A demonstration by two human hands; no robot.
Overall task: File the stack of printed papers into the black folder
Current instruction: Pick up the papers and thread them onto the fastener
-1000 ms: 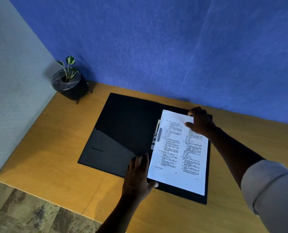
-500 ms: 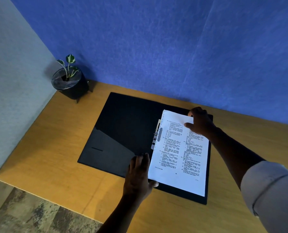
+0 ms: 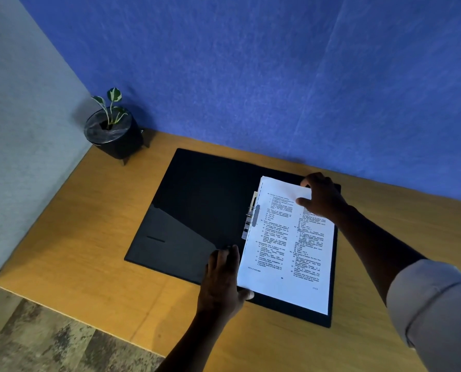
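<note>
At the far left corner of the wooden desk (image 3: 62,253) a small potted plant (image 3: 113,132) stands against the blue wall panel (image 3: 277,76), well apart from everything else. To its right the black folder (image 3: 191,210) lies open and flat, its left flap bare, with a diagonal pocket across the lower part. Along the spine sits the metal clip (image 3: 251,218), just beside the left edge of the stack of printed papers (image 3: 285,253), which rests on the folder's right half.

The left hand (image 3: 224,280) lies at the stack's lower left corner, fingers stretched forward on the folder and the thumb tucked under the paper edge; whether it truly pinches the sheets I cannot tell. Further right, the right hand (image 3: 322,196) grasps the stack at its upper right corner, thumb on top of the page and fingers curled around the far edge, so the papers stretch from that grip down and towards the person. A light sleeve (image 3: 433,304) covers the right upper arm at the right edge of the view.
</note>
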